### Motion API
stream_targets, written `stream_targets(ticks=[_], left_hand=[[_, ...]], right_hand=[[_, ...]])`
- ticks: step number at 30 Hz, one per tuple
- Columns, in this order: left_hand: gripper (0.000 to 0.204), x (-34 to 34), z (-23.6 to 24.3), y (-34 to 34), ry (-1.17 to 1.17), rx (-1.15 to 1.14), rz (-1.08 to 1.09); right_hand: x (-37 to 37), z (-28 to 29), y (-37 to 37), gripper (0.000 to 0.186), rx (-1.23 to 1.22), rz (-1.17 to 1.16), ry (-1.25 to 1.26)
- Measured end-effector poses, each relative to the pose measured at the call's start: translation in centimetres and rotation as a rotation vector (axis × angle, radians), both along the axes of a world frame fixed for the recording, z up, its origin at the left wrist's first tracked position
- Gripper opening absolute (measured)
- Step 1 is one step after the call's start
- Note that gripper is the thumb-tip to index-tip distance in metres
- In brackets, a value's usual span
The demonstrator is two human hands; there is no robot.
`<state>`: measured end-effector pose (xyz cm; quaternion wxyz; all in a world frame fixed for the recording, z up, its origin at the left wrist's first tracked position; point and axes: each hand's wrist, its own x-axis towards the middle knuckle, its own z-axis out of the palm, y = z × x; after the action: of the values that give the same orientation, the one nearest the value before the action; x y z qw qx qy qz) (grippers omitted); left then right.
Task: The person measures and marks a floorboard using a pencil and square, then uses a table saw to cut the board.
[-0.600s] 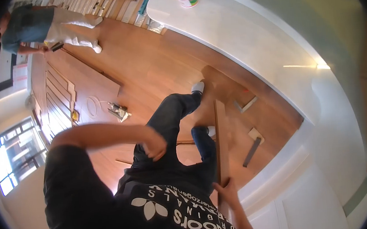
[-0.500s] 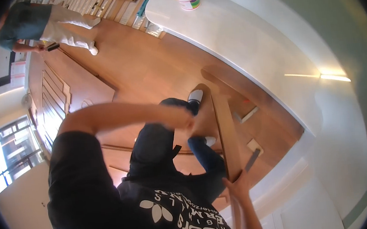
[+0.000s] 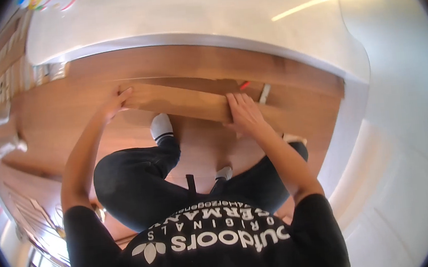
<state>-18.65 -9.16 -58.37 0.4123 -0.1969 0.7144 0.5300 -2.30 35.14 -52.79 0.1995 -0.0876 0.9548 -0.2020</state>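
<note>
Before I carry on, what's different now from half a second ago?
The left hand, free in the air before, has taken hold of the left end of the plank. The plank has swung from the person's right side to crosswise in front of them; the view turned too. The right hand is still on the plank.

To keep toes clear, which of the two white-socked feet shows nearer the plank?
The left foot: it is set forward, close to the near edge of the plank, while the right foot sits farther back from it.
</note>
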Motion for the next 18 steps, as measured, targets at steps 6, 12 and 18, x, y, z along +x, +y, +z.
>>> stream_targets(ticks=[6, 12, 18], left_hand=[[0.044, 3.1, -6.8, -1.5, -0.083, -0.048, -0.047], [0.044, 4.7, -11.4, -4.6, 0.122, -0.197, -0.11], [0.078, 3.3, -13.2, -0.3, 0.131, -0.129, -0.008]], right_hand=[[-0.8, -6.4, -0.1, 0.09, 0.118, 0.05, -0.032], [-4.1, -9.1, -1.3, 0.091, 0.079, 0.092, -0.079], [-2.3, -13.9, 1.0, 0.095, 0.142, 0.021, -0.164]])
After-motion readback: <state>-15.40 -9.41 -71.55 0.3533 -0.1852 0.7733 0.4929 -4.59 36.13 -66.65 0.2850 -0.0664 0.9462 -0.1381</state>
